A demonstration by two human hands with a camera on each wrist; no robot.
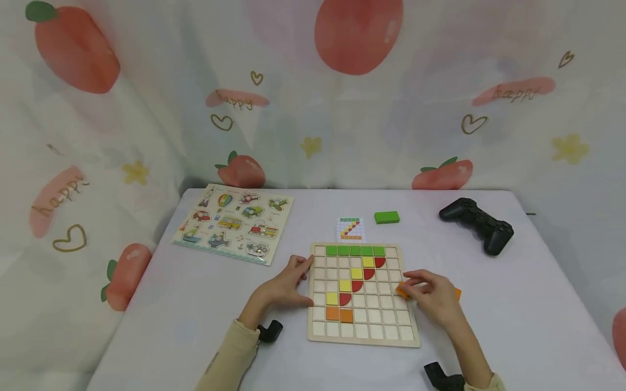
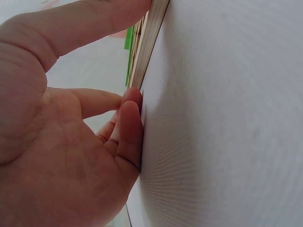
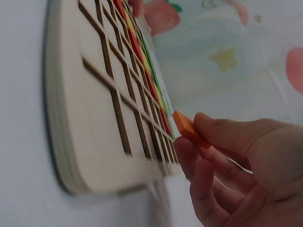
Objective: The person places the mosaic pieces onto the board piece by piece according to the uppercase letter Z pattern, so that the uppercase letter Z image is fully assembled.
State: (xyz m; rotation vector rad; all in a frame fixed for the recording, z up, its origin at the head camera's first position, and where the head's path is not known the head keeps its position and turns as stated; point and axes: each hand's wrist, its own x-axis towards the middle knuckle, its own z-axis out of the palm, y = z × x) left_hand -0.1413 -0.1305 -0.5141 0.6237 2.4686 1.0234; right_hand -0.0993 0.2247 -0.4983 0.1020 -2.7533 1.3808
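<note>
A wooden grid board (image 1: 387,315) lies on the table with coloured tiles in some of its squares. Green tiles (image 1: 355,251) line the top row. Yellow squares (image 1: 357,273) and red quarter-round tiles (image 1: 369,274) step diagonally down to the left, and two orange tiles (image 1: 339,314) sit near the bottom left. My left hand (image 1: 285,287) touches the board's left edge with thumb and a finger spread apart. Over the right edge, my right hand (image 1: 432,296) pinches an orange square tile (image 3: 187,126) between thumb and fingers. More orange (image 1: 458,294) shows partly hidden behind that hand.
Behind the board lie a small pattern card (image 1: 350,230) and a green block (image 1: 387,218). A picture puzzle board (image 1: 235,222) with vehicles is at the back left. A black game controller (image 1: 476,224) rests at the back right. A printed curtain hangs behind the table.
</note>
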